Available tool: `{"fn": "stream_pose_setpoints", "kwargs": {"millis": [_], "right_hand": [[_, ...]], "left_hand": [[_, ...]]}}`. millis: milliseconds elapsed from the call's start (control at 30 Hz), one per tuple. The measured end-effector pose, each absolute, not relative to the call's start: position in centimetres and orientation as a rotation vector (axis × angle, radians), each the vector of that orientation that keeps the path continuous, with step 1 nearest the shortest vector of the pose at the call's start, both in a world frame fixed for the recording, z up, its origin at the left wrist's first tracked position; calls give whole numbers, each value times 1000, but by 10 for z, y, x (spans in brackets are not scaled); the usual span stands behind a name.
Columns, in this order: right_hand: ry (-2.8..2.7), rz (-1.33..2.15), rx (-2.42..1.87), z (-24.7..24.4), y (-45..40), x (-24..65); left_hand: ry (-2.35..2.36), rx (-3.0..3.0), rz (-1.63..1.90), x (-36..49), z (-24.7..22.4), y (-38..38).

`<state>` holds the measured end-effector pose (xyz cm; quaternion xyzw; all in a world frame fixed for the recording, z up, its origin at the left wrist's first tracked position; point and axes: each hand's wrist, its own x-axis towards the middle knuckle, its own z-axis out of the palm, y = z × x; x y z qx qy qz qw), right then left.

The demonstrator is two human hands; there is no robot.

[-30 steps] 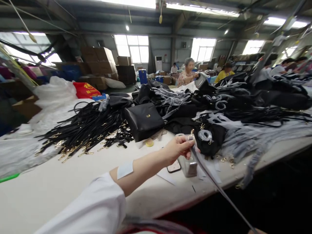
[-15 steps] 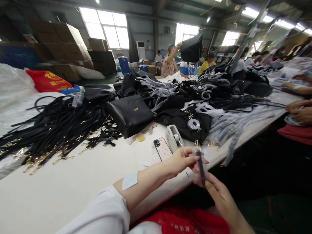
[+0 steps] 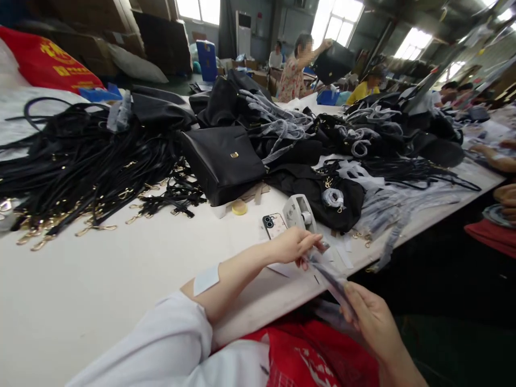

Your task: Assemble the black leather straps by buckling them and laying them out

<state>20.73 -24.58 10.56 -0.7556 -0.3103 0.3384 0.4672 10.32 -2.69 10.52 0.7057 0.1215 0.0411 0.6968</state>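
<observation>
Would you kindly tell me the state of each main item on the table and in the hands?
film-wrapped strap: held, slanting
right hand: closed on the near end of the film-wrapped strap
left hand: fingers bent at its far end, grip unclear
phone: back up, partly hidden
tape dispenser: standing beside the phone
black handbag: lying with its front upward
pale strap: coiled
black straps: heaped loosely

Left hand (image 3: 294, 247) is farther forward than right hand (image 3: 374, 318), fingers (image 3: 310, 241) bent.
</observation>
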Motion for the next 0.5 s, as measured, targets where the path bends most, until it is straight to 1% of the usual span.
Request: {"fn": "stream_pose_setpoints", "kwargs": {"millis": [167, 300, 400, 500], "right_hand": [[-806, 887, -1899, 107, -248, 223], [-767, 802, -1942, 114, -248, 229], [-847, 788, -1981, 119, -247, 233], [-966, 804, -2024, 124, -248, 240]], "left_hand": [[260, 1434, 87, 100, 112, -5], [231, 1384, 41, 94, 115, 7], [121, 1377, -106, 92, 114, 7], [-62, 1389, -340, 94, 111, 1]]}}
